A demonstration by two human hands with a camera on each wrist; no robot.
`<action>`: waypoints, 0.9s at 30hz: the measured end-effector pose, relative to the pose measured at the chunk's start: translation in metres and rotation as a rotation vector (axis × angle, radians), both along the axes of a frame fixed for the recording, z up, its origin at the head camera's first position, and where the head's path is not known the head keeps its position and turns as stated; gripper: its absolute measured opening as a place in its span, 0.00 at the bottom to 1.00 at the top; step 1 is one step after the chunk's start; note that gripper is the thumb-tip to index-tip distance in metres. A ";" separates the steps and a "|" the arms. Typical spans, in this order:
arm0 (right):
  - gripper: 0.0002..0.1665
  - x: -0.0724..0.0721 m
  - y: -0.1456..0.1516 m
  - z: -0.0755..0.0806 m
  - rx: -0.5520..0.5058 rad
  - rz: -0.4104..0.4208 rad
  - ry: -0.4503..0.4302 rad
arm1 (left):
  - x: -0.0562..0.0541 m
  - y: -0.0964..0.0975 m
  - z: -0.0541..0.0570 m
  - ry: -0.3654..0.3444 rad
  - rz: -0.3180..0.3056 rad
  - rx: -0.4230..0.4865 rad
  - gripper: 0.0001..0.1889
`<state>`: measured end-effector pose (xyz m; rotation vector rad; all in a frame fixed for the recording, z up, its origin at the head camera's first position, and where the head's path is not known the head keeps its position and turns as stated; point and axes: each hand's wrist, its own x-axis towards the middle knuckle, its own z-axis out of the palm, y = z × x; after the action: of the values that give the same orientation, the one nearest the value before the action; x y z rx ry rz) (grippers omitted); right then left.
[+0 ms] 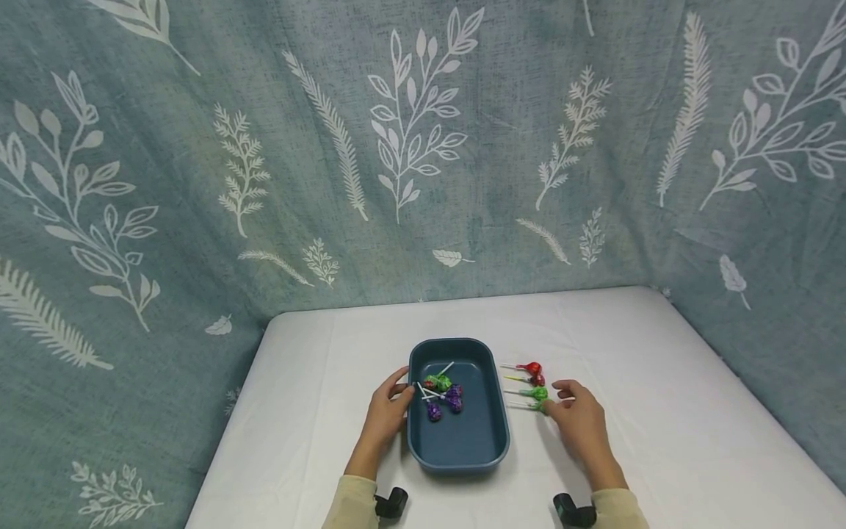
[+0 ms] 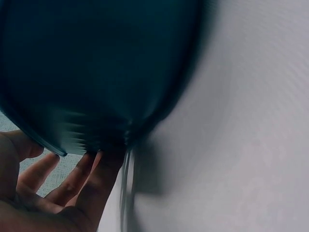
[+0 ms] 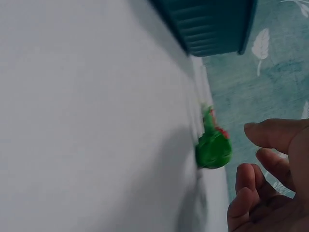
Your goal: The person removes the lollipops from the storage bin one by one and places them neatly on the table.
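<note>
A dark blue plastic tub (image 1: 456,445) stands on the white-covered table, several lollipops in its far left part. Purple wrappers (image 1: 454,402) and a green wrapper (image 1: 441,382) show among them. My left hand (image 1: 387,411) holds the tub's left wall, thumb at the rim and fingers along the outside, as the left wrist view also shows. Right of the tub, several lollipops lie in a column, sticks pointing left: a red one (image 1: 532,367), a dark red one (image 1: 537,380) and green ones (image 1: 540,393). My right hand (image 1: 581,422) is beside the nearest green lollipop (image 3: 214,151), fingers loosely bent and apart from it.
The white tablecloth (image 1: 317,411) spreads around the tub on all sides. A green-blue cloth with white leaf prints (image 1: 423,242) hangs behind the table and at both sides. Black wrist mounts (image 1: 391,504) sit at both sleeves.
</note>
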<state>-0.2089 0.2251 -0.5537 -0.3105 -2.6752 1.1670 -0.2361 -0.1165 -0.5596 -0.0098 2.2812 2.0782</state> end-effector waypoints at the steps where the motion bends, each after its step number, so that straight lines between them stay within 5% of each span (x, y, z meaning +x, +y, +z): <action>1: 0.23 -0.001 -0.001 0.003 -0.001 -0.003 0.017 | 0.000 0.000 -0.001 0.003 -0.001 -0.001 0.26; 11: 0.17 -0.019 -0.026 0.042 -0.066 0.073 0.145 | -0.002 0.000 -0.002 0.007 0.004 -0.020 0.25; 27: 0.16 -0.045 -0.074 0.067 -0.125 0.225 0.150 | -0.001 0.001 0.001 0.004 0.007 -0.023 0.25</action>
<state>-0.2540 0.1515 -0.4872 0.0602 -2.5612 1.3658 -0.2370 -0.1157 -0.5589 -0.0149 2.3114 2.0569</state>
